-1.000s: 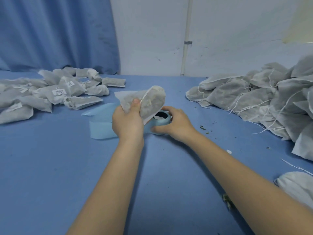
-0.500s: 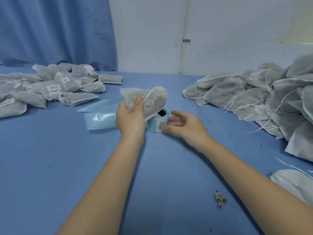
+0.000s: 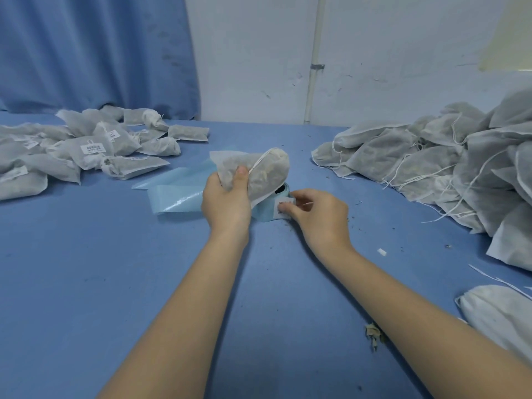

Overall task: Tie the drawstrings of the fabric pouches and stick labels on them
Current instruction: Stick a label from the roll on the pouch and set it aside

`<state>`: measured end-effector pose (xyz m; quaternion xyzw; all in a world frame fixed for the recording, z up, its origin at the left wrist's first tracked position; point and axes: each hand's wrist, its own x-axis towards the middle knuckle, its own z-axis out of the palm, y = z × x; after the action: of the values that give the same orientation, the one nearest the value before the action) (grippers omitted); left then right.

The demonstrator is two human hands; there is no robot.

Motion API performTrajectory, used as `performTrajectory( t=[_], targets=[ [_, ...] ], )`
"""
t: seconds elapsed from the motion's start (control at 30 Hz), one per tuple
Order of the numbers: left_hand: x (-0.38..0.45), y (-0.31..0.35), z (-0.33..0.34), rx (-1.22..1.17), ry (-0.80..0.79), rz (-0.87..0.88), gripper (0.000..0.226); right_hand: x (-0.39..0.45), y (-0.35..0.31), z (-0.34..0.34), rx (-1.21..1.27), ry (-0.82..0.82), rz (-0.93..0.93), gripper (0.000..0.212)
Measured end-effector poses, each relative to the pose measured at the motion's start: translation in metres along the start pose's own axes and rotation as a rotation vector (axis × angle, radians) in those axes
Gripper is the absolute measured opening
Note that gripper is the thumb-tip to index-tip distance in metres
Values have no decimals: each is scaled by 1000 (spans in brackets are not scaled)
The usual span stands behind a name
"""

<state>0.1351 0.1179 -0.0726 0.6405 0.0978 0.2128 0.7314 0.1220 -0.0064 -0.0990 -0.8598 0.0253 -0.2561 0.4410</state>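
Note:
My left hand [image 3: 226, 204] grips a filled grey fabric pouch [image 3: 260, 172] by its lower part and holds it tilted just above a light-blue label roll [image 3: 266, 213] on the table. A white drawstring runs across the pouch's top. My right hand [image 3: 313, 213] pinches a white barcode label [image 3: 285, 208] at the roll's right side, thumb and fingertips on its edge. The roll's blue backing strip [image 3: 175, 197] trails off to the left on the table.
A heap of labelled pouches [image 3: 86, 151] lies at the back left. A big pile of untied pouches [image 3: 437, 168] with loose strings fills the right side, and one more pouch [image 3: 501, 315] lies near my right forearm. Herb crumbs [image 3: 372, 335] dot the blue table [image 3: 100, 283].
My right hand went from open beside the roll to pinching a label at the roll's edge. The left hand kept the pouch in nearly the same place.

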Motion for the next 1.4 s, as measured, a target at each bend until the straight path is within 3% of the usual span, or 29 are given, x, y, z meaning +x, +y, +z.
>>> performTrajectory(
  t=[0.57,0.73,0.83,0.9,1.0,1.07,1.23,1.4],
  targets=[
    [2,-4,1,46,14,32,14,-5,-5,-1,168,-16,93,14],
    [1,-4,0,29,15,15,12,-7,-5,1,55,-39,-35,16],
    [1,-3,0,24,14,19,16,-11,-5,-1,-148,-139,-218,12],
    [1,-1,-2,31,20,31,18,-12,-7,-8,-203,-292,-311,13],
    [2,2,-6,62,24,66,19,-11,-18,-28,-115,-511,-343,18],
    [3,4,-9,98,15,111,19,-9,-30,-43,-36,-553,-345,21],
    [-7,12,-13,310,-158,328,25,2,-51,-63,5,-396,-387,19],
    [-26,17,-9,273,-329,341,13,9,-52,-67,-70,-263,-380,15]
  ],
)
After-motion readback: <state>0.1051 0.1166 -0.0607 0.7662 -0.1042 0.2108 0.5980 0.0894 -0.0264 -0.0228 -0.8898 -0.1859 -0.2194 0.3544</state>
